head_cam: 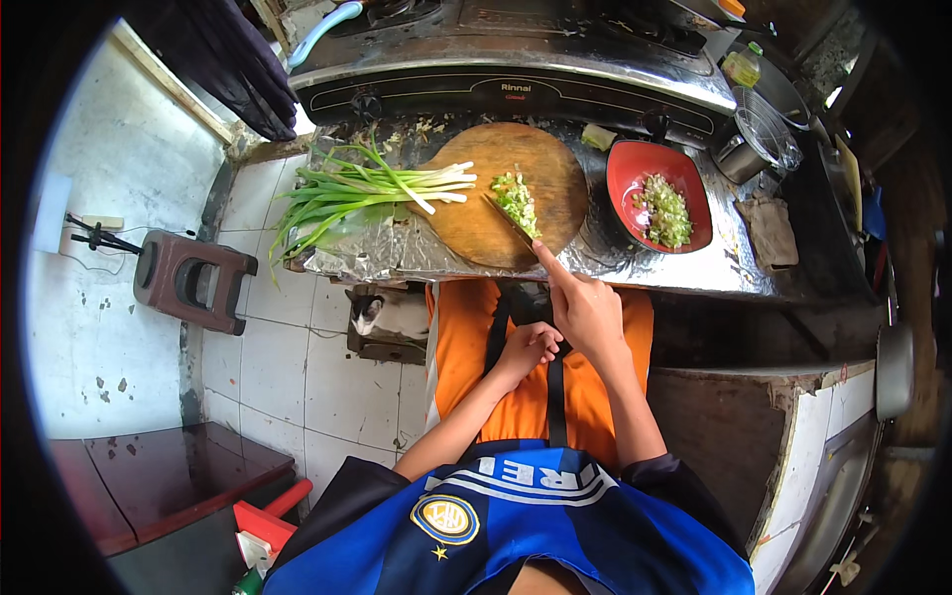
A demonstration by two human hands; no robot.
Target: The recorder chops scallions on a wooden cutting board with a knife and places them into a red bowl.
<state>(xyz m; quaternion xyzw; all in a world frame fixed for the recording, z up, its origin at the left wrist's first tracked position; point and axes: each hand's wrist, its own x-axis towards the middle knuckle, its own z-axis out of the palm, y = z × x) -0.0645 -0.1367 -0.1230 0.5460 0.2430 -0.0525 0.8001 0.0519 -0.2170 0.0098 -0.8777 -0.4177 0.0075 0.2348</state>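
Observation:
My right hand [587, 309] grips a kitchen knife [511, 220], its index finger stretched along the top near the blade. The blade lies along the near left side of a small heap of chopped spring onion [516, 201] on the round wooden cutting board [487, 242]. Fingers loosely curled, my left hand [529, 351] rests above my lap and holds nothing that I can see. Whole spring onions [372, 186] lie with their white ends over the board's left part. To the right, a red square bowl [623, 167] contains more chopped spring onion [664, 213].
Foil [357, 253] covers the counter under the board. Behind it stands a Rinnai gas stove [461, 93]. A metal pot [740, 152] and a folded cloth [770, 230] are right of the bowl. Below left, a cat [387, 312] lies near my legs; a brown plastic stool [195, 282] stands beyond.

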